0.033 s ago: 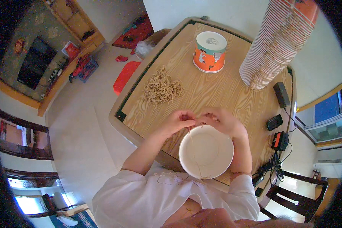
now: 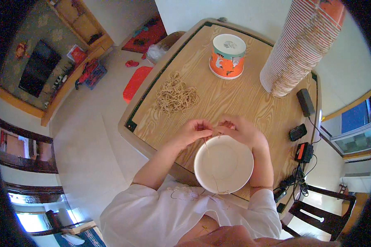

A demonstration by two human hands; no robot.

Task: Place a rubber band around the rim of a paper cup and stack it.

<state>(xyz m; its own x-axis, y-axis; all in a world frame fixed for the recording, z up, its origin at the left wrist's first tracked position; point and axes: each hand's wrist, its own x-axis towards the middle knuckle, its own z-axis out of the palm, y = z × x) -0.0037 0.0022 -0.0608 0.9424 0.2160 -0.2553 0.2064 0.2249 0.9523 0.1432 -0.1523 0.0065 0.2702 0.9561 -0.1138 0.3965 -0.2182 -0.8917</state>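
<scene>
A white paper bucket (image 2: pixel 224 162) stands mouth up, close to my body at the table's near edge. At its far rim, my left hand (image 2: pixel 197 131) is closed in a pinch on a thin tan string (image 2: pixel 206 145), which hangs into the bucket's mouth. My right hand (image 2: pixel 241 131) is beside it, its fingers curled in at the rim with the fingertips close to the left ones; what they pinch is partly hidden. More thin string (image 2: pixel 221 190) lies over the bucket's near rim. A tangled pile of tan string (image 2: pixel 177 95) rests on the table to the left.
An upturned orange and green bucket (image 2: pixel 226 57) stands at the back of the wooden table (image 2: pixel 218 101). A tall leaning stack of buckets (image 2: pixel 299 49), with strings along its side, rises at the right. Black adapters (image 2: pixel 304 153) and cables (image 2: pixel 303 181) line the right edge, near a dark chair (image 2: pixel 321 210).
The fingers of my right hand have shifted slightly at the rim. The string hanging inside the bucket shows less distinctly. Everything else stays in place.
</scene>
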